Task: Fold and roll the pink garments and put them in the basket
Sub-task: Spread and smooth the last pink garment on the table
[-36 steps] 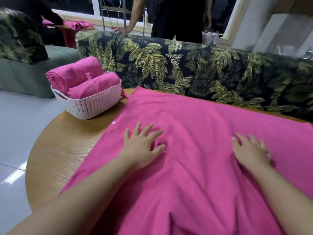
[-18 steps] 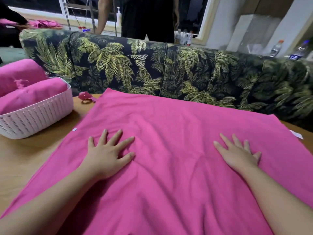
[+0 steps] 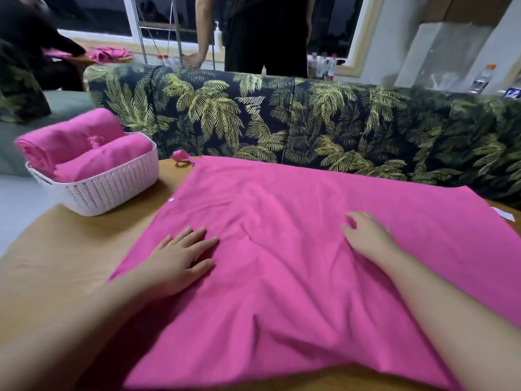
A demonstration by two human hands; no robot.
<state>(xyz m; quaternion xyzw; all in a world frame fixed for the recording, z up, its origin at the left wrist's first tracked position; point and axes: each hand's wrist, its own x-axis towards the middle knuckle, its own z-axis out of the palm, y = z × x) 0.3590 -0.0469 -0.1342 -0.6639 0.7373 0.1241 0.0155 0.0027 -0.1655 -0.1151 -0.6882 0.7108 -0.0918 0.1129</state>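
Pink garment lies spread flat over the wooden table in the head view, creased between the two hands. The left hand rests palm down on its left part, fingers straight and spread, gripping nothing. The right hand lies on the cloth well apart from it; its fingertips are blurred, so its grip cannot be told. Beyond the left hand stands the white basket with two rolled pink garments inside
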